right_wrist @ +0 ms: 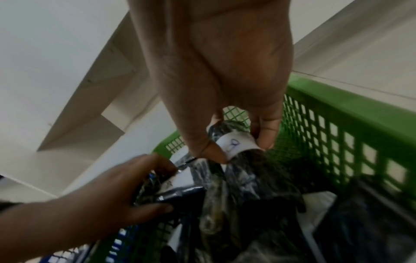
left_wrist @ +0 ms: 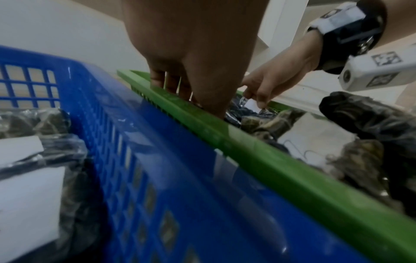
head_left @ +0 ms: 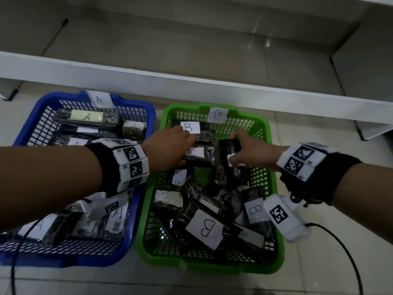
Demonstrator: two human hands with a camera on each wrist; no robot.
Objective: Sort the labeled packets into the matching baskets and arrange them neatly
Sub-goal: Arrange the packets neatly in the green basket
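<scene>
A green basket (head_left: pixel 274 248) tagged B holds several dark packets with white B labels. Beside it on the left, a blue basket (head_left: pixel 27 128) tagged A holds packets labelled A. My right hand (head_left: pixel 244 150) pinches a dark B packet (head_left: pixel 229 147) between thumb and fingers at the far right of the green basket; the same packet (right_wrist: pixel 236 142) shows its label in the right wrist view. My left hand (head_left: pixel 172 147) reaches into the far left of the green basket and grips another B packet (head_left: pixel 200 154), with thumb and fingers curled round that packet (right_wrist: pixel 178 194).
A white shelf board (head_left: pixel 212 86) runs across just behind both baskets, with tiled floor beyond. A black cable (head_left: pixel 344 252) loops on the floor at the right. The blue basket rim (left_wrist: pixel 202 178) presses against the green basket rim (left_wrist: pixel 292 172).
</scene>
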